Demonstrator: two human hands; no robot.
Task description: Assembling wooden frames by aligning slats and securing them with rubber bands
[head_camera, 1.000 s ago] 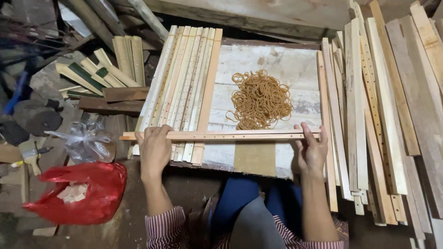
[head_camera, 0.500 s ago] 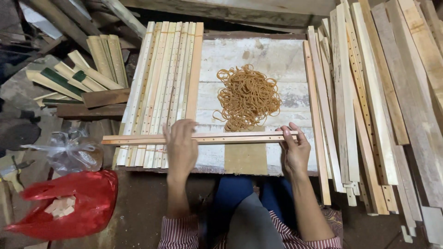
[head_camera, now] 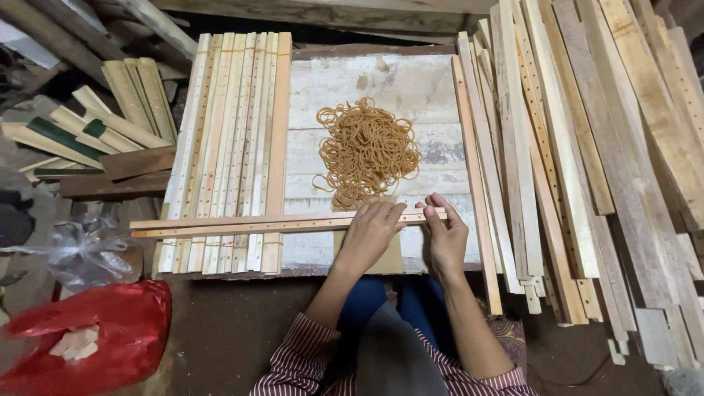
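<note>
Head view shows both hands on two long wooden slats (head_camera: 242, 224) lying crosswise on the bench (head_camera: 381, 81). Left hand (head_camera: 372, 233) lies flat, fingers together, pressing them; right hand (head_camera: 444, 236) pinches their right end. Their left end hangs past the slat stack (head_camera: 227, 147), so it could tip or slide apart. Red bag (head_camera: 110, 330) at near left holds pale blocks; clear bag (head_camera: 84, 249) looks crumpled, contents unclear.

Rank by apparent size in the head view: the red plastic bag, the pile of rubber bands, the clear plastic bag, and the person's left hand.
1. Red plastic bag, though the frame edge cuts it off.
2. Pile of rubber bands.
3. Clear plastic bag, crumpled; close to the pile, so this order is unsure.
4. Left hand, smallest.
</note>
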